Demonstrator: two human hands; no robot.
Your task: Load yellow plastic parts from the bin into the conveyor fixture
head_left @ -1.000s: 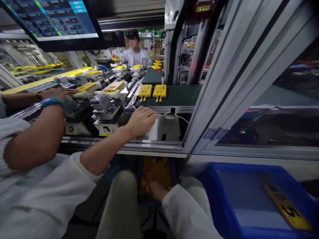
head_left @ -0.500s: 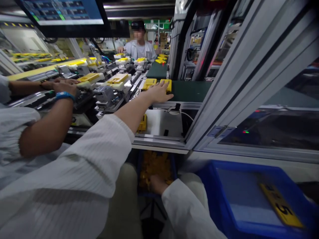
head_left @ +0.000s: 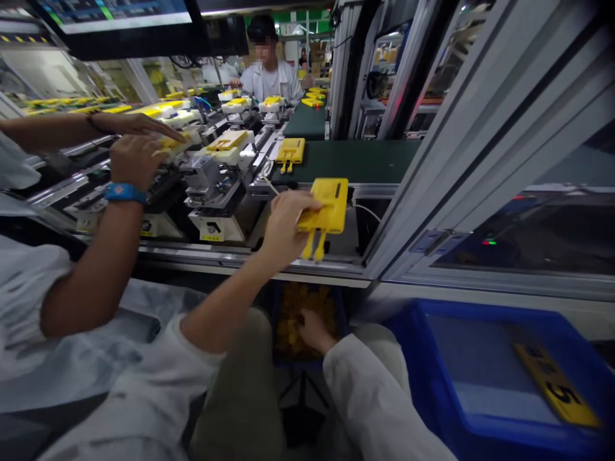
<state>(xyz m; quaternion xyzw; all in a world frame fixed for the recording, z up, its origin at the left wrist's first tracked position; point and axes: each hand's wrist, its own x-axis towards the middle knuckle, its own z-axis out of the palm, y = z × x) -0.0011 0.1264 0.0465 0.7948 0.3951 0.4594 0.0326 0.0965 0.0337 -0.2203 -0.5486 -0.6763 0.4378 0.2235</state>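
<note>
My left hand (head_left: 284, 225) grips a yellow power bank (head_left: 331, 198) by its near left side, in the air over the front edge of the workbench. Two short yellow cables hang from the power bank's lower end. Down between my knees, my right hand (head_left: 314, 330) reaches into a blue bin (head_left: 343, 315) of small yellow pieces (head_left: 307, 296). Its fingers are curled among the pieces, and what they pinch is too small to make out. A second yellow power bank (head_left: 291, 150) with two cables lies on the green conveyor belt (head_left: 368, 161).
A co-worker's arms (head_left: 125, 168) work at the white fixtures (head_left: 225, 153) on the left. Beyond the conveyor sits another person (head_left: 271, 80). An aluminium frame post (head_left: 446, 141) rises on the right. Below it stands a large blue crate (head_left: 432, 358) with a yellow number plate (head_left: 557, 387).
My left hand has lifted one power bank off the conveyor and brought it nearer to me. My right hand remains in the bin, its fingers more curled. The co-worker's hands have shifted over a fixture.
</note>
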